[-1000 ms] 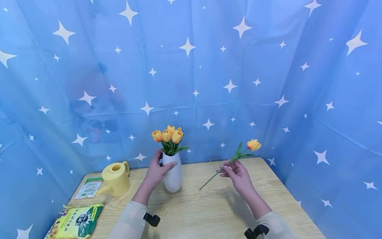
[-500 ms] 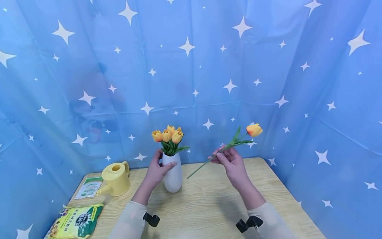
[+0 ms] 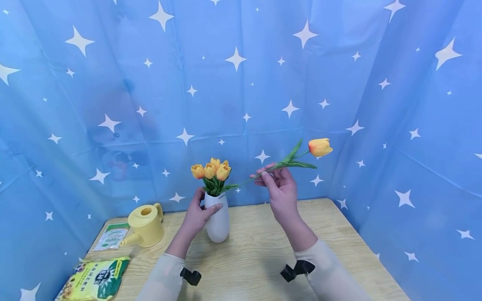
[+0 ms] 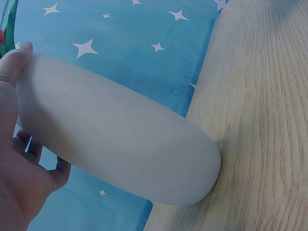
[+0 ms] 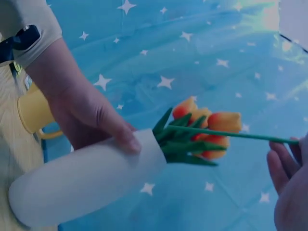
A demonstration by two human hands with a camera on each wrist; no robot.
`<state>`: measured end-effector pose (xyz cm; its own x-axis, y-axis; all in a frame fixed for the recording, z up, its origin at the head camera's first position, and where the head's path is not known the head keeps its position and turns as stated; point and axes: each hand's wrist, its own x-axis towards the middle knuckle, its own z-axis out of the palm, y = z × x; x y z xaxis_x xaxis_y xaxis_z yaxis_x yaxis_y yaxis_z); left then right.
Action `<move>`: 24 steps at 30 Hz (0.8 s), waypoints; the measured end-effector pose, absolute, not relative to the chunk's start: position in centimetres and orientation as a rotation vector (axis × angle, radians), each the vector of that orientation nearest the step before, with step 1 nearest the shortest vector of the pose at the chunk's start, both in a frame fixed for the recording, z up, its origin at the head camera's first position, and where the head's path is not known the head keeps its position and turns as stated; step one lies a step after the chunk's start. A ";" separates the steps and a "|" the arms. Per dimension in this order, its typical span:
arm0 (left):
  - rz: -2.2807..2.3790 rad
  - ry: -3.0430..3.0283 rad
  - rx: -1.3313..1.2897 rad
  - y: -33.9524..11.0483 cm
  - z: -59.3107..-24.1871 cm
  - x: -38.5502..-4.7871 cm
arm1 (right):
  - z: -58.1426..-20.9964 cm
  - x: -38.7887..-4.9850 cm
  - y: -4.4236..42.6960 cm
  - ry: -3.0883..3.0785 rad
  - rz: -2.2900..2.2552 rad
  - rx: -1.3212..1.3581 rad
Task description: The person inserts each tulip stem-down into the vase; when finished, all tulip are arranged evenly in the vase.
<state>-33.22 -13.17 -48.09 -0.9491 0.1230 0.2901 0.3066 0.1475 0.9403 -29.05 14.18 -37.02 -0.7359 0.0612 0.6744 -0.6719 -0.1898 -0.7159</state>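
Note:
In the head view a white vase (image 3: pixel 218 223) stands upright on the table, holding several orange-yellow tulips (image 3: pixel 211 171) with green leaves. My left hand (image 3: pixel 196 215) grips its upper part, thumb across the front; the left wrist view shows the fingers round the vase (image 4: pixel 115 130) near its mouth. To the right, in the air, my right hand (image 3: pixel 282 192) pinches the stem of a single tulip (image 3: pixel 320 147). Its bloom points right and its stem slants down left. In the right wrist view the stem (image 5: pixel 245 135) reaches the leaves just above the vase mouth.
On the wooden table (image 3: pixel 244 267), a yellow watering can (image 3: pixel 147 228) stands left of the vase. A white-and-green packet (image 3: pixel 112 237) lies behind it at the left edge, and a yellow-green bag (image 3: pixel 96 278) lies nearer. A blue star-patterned curtain (image 3: pixel 241 96) surrounds the table.
My right hand has moved up and left with the single tulip, bringing its stem end from over the table to the leaves at the vase. The left hand and vase have stayed put.

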 end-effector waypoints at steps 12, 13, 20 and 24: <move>-1.916 -2.258 -0.435 -13.1 -47.9 -33.1 | -36.0 -29.8 11.5 -1.660 1.769 0.811; -1.914 -2.261 -0.433 -13.1 -47.8 -33.0 | -36.0 -29.8 11.4 -1.670 1.751 0.815; -1.914 -2.262 -0.435 -13.2 -47.8 -33.1 | -36.2 -30.2 10.4 -1.707 1.725 0.879; -1.916 -2.257 -0.438 -13.2 -47.8 -33.1 | -36.1 -30.3 9.8 -1.739 1.697 0.920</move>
